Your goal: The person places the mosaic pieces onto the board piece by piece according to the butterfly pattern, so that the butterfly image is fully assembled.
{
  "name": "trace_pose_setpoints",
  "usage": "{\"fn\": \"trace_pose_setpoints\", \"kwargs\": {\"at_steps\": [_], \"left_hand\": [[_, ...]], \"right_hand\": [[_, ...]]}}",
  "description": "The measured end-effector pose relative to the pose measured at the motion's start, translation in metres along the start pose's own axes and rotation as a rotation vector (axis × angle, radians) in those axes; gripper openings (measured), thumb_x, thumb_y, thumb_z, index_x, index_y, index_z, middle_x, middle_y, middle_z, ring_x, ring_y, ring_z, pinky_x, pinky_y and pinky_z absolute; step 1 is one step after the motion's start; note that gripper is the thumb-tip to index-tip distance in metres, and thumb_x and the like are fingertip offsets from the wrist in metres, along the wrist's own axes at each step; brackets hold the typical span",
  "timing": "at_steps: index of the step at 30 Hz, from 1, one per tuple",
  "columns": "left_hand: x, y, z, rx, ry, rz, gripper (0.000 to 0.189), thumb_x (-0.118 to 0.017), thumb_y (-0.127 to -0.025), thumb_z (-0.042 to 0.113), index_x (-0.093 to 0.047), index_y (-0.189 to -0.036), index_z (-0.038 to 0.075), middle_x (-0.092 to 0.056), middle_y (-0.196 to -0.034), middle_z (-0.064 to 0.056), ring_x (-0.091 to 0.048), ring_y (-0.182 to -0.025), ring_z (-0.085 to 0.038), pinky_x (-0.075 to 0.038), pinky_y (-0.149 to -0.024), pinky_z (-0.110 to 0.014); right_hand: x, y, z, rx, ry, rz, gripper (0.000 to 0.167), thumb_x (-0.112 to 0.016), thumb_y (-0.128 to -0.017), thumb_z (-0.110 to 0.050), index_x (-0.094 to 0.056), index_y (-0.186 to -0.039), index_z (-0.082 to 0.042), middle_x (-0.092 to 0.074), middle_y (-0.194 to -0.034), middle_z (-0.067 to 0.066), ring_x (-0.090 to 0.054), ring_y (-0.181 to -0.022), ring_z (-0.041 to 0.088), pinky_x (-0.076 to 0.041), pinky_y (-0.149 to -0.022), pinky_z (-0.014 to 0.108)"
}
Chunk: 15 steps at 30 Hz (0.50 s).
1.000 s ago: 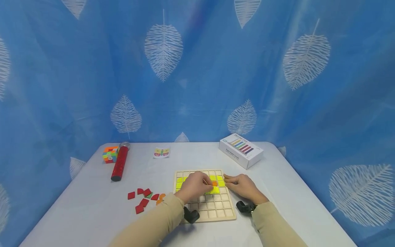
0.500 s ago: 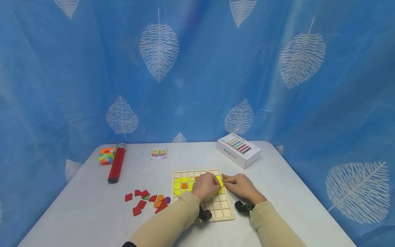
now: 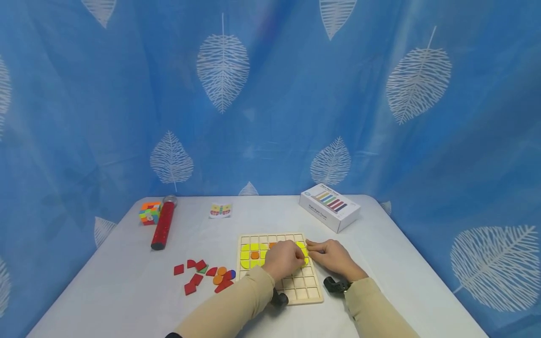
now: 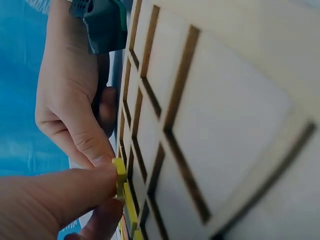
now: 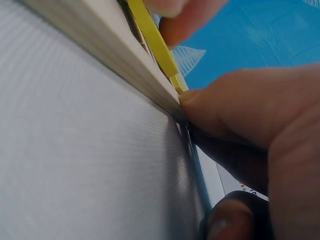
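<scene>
A square wooden grid board (image 3: 296, 293) lies on the table, with yellow tiles (image 3: 245, 255) and orange discs (image 3: 255, 255) in its upper rows. Over the board's right half, my left hand (image 3: 284, 257) pinches a small yellow tile (image 4: 120, 171) between thumb and finger, right at the grid surface. Another yellow tile sits just below it in the left wrist view. My right hand (image 3: 334, 256) grips the board's right edge, its thumb (image 5: 210, 102) against the rim beside a yellow tile (image 5: 155, 40). The left hand hides part of the pattern.
Left of the board lie loose red pieces (image 3: 196, 279), orange discs (image 3: 221, 271) and a blue disc (image 3: 232, 273). Further back are a puzzle cube (image 3: 150, 213), a red tube (image 3: 163, 225), a pattern card (image 3: 220, 210) and a white box (image 3: 329, 207).
My left hand has moved right across the board, uncovering yellow tiles and an orange disc on its left side. The right hand stays at the board's right edge.
</scene>
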<state>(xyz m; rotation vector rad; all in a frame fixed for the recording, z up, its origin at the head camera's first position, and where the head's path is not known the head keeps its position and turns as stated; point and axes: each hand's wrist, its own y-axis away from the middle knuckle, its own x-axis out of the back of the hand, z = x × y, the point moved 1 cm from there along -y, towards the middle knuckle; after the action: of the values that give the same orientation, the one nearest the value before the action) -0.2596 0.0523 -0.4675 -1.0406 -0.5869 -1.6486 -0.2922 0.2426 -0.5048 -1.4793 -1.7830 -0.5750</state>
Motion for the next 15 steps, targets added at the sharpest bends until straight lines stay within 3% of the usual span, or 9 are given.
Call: {"fn": "trace_pose_setpoints", "kwargs": {"at_steps": [5,9,15], "left_hand": [[0.0004,0.0018,0.0029,-0.016,-0.028,-0.008,0.007,-0.086,-0.084,0.026,-0.085,-0.089,0.021,-0.077,-0.085,0.011,-0.067,-0.074,-0.005,-0.051,-0.059,-0.028],[-0.0011,0.0001,0.0038,-0.013,-0.034,0.0,0.006,-0.086,-0.083,0.027,-0.084,-0.086,0.022,-0.076,-0.082,0.012,-0.064,-0.071,-0.004,-0.05,-0.058,-0.027],[-0.0023,-0.0061,-0.0009,0.024,0.049,0.0,0.013,-0.089,-0.08,0.025,-0.081,-0.086,0.017,-0.074,-0.083,0.009,-0.063,-0.071,-0.008,-0.051,-0.06,-0.033]], "right_hand": [[-0.0002,0.0002,-0.0005,-0.018,0.002,-0.003,0.023,-0.074,-0.094,-0.025,-0.079,-0.115,-0.018,-0.067,-0.136,-0.01,-0.057,-0.136,0.028,-0.045,-0.11,0.053],[0.0014,0.001,-0.0009,0.014,-0.014,-0.003,0.023,-0.074,-0.094,-0.026,-0.079,-0.115,-0.017,-0.067,-0.136,-0.009,-0.059,-0.133,0.027,-0.047,-0.108,0.051],[0.0022,0.0016,-0.0002,0.055,-0.002,0.0,0.024,-0.073,-0.095,-0.028,-0.079,-0.116,-0.016,-0.067,-0.135,-0.007,-0.061,-0.131,0.028,-0.05,-0.104,0.05]]}}
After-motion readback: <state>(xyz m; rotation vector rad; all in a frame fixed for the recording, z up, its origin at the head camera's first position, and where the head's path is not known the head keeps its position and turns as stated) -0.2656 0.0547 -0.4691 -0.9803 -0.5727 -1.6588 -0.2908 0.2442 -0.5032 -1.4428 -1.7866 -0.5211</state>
